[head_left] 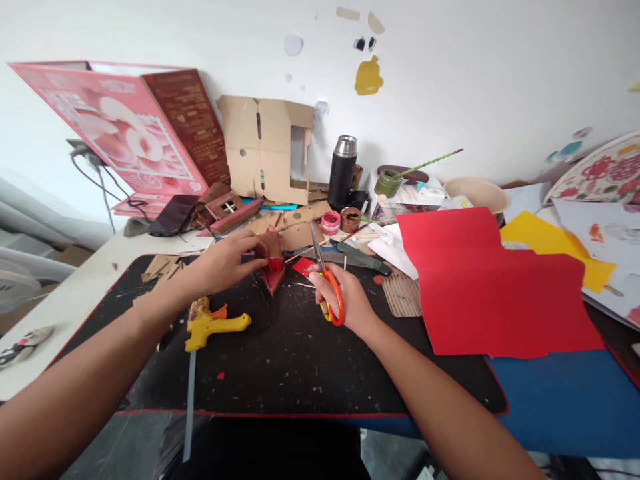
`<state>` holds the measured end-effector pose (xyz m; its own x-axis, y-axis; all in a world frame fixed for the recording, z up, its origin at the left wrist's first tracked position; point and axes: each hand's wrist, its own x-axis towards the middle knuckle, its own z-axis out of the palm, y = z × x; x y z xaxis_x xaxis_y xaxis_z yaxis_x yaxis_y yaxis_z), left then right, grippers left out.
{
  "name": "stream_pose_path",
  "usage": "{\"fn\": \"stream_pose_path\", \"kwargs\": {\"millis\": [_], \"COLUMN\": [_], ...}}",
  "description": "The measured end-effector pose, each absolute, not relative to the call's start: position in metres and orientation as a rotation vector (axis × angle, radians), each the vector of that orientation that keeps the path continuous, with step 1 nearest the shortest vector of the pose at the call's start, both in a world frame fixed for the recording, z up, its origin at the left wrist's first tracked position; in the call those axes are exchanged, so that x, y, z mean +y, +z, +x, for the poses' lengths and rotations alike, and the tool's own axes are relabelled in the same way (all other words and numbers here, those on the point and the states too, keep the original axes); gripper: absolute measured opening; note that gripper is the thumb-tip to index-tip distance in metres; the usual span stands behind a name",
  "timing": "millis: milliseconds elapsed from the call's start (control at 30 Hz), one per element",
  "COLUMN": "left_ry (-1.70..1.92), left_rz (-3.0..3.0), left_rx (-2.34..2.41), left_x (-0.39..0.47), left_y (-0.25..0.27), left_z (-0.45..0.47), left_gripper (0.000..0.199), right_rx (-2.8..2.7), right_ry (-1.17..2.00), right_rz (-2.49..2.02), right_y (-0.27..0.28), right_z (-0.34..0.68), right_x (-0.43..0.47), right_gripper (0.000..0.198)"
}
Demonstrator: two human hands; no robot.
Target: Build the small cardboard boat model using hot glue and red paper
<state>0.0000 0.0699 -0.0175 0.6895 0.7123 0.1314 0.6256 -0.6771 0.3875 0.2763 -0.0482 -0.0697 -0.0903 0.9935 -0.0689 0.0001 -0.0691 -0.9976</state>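
Here's the left hand (235, 261), fingers arched over, thumb underneath, and it's pinching the left side of the hull (275, 265), the small red-brown piece at the far part of the mat (300, 373). How firm that pinch is, I can't tell.

Over to the right hand (346, 293): it's wrapped round the scissors (339, 301), fingers curled at the handles; whether they're threaded through the loops, I can't make out.

Now the key relation: the hull lies right at the left fingertips, touching, and off to the left of the right hand, a little farther out. Left is plainly the nearer. Between hull and scissors sits a red scrap (302, 267).

And the lines! The hull's long axis runs roughly away from the person, its narrow tip aimed back toward the body. The scissors run nearly alongside, apart from it, but face the other way: blades outward, leaning slightly left, looking pressed together.

Closer to the person, below the left wrist, lies the glue gun (213, 325), its nozzle to the right.
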Motion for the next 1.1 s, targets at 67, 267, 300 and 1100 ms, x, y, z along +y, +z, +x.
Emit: {"fn": "stream_pose_path", "kwargs": {"millis": [67,267,300,1100], "left_ry": [0.383,0.409,0.41,0.371], "left_rz": [2.589,2.555,2.553,2.744], "left_rx": [1.067,1.101,1.099,1.156], "left_x": [0.07,0.068,0.067,0.065], "left_y": [-0.017,-0.014,-0.013,-0.023], "left_z": [-0.002,-0.002,-0.002,0.006], "left_gripper": [0.028,0.026,0.026,0.031], "right_rx": [-1.245,-1.254,-1.251,-1.342], "right_ry": [1.323,1.316,1.319,1.301], "right_rz": [-1.218,-1.212,-1.21,-1.285], "right_y": [-0.069,-0.07,-0.07,-0.067], "right_z": [0.276,0.277,0.277,0.279], "right_x": [-0.048,-0.048,-0.048,-0.048], "right_gripper": [0.049,0.047,0.047,0.049]}}
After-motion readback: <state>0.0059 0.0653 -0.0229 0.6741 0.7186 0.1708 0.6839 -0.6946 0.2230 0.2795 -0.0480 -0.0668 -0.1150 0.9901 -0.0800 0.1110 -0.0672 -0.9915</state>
